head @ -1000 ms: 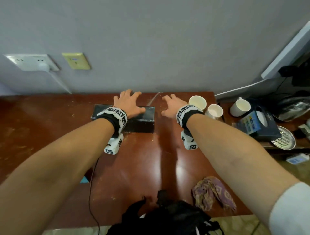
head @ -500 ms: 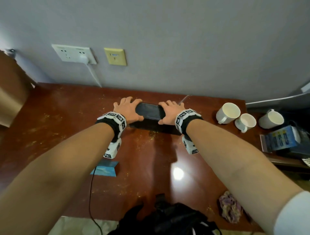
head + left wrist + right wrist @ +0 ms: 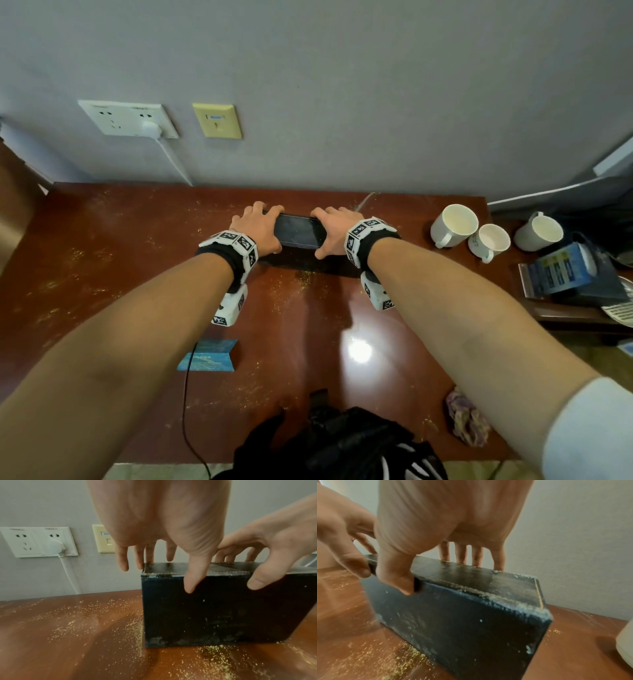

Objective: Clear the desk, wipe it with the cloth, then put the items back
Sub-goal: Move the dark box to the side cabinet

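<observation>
Both hands (image 3: 260,228) (image 3: 337,231) hide the black box's (image 3: 298,233) far side.

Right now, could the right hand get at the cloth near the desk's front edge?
Probably, but not immediately: the right hand and left hand both grip the black box. The cloth lies uncovered under the right forearm, nothing blocking it.

Plain grey wall (image 3: 342,85) behind, matte and bare. White double socket plate (image 3: 126,118) low on left, one white plug in, cable dropping behind the desk. Beige data plate (image 3: 217,120) just beside it. Lower dark-wood side shelf (image 3: 582,315) at right. Pale floor (image 3: 154,472) below. Bright lamp glare (image 3: 359,350) on polished wood.
</observation>
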{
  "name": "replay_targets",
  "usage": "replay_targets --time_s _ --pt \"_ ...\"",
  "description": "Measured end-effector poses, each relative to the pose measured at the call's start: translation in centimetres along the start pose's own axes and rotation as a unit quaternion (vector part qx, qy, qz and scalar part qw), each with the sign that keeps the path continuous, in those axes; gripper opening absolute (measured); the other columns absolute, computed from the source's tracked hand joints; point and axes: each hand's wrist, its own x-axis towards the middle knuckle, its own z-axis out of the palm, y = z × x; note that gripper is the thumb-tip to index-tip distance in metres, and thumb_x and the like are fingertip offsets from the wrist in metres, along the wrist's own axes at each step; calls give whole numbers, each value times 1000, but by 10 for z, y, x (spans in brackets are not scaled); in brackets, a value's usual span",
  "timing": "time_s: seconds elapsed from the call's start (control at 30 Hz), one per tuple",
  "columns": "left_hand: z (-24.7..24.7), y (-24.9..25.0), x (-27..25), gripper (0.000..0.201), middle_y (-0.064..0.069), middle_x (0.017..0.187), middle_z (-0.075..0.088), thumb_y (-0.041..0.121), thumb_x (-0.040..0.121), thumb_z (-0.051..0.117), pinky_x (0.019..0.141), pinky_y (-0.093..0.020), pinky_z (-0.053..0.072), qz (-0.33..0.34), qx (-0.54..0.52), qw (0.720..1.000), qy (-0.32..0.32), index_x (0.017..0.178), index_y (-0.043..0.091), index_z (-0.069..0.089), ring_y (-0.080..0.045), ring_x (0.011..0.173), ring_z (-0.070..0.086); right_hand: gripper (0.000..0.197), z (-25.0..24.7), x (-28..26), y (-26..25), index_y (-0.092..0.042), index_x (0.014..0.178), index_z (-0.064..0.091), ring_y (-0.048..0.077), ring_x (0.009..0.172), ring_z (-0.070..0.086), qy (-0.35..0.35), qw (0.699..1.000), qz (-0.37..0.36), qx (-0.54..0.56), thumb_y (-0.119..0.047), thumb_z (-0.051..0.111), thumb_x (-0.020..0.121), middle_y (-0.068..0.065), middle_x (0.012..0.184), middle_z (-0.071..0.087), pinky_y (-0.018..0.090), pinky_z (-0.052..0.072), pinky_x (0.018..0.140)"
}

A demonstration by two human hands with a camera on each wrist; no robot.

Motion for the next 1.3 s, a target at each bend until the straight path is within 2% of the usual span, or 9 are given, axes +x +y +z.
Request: replay_targets --time_s 0.17,0.23,0.37,0.53,0.67,0.87,0.93,1.13,1.3 --pt "-1 9 4 85 -12 153 21 36 80 71 103 -50 40 16 -33 999 29 150 26 24 -35 134 33 84 -5 -18 12 -22 141 35 29 115 51 14 999 34 34 -51 78 75 5 131 52 41 46 90" --pt "-3 20 4 85 -12 154 21 38 81 71 101 -50 42 30 -54 997 35 150 27 22 -36 133 35 84 -7 -31 20 -21 141 35 29 111 53 24 997 58 41 -50 79 75 6 129 53 40 47 85" --pt "-2 51 2 93 -12 152 21 46 78 73 99 -50 46 77 -103 992 4 151 25 18 -35 128 43 83 -6 -63 39 -23 138 36 29 109 56 32 994 97 36 -52 78 73 4 126 54 37 47 79" --pt "9 106 -7 94 -11 150 26 51 79 72 98 -49 46 122 -106 987 6 151 21 18 -33 127 45 81 6 -108 81 -22 136 40 31 107 59 33 989 137 44 -54 78 72 6 123 57 40 50 85" --pt "20 159 -13 91 -11 149 29 53 82 68 97 -48 47 141 -102 985 4 150 19 17 -32 127 46 82 22 -149 119 -22 137 38 30 103 60 41 983 171 59 -56 77 73 5 119 59 38 52 82" --pt "29 240 -18 96 -13 150 31 53 82 68 103 -46 42 184 -119 976 -13 152 15 15 -30 130 45 81 46 -204 179 -23 133 41 28 99 61 56 971 217 82 -57 77 69 4 116 62 38 51 80" --pt "34 264 -19 95 -14 150 32 51 83 69 104 -46 41 187 -121 975 -18 152 13 15 -30 130 45 79 54 -220 198 -23 131 43 28 99 60 61 966 231 95 -56 78 68 4 115 62 39 52 83" --pt "46 316 -20 88 -15 140 42 50 82 69 99 -46 45 189 -126 973 -27 148 14 23 -31 123 51 88 73 -245 237 -25 138 38 28 97 61 57 958 258 106 -61 76 67 4 111 61 38 52 82" --pt "55 336 -19 91 -14 140 43 48 82 71 99 -44 44 181 -139 973 -22 150 16 20 -31 124 50 78 83 -253 251 -23 130 42 24 85 56 62 955 271 104 -60 75 70 0 97 55 34 45 69"
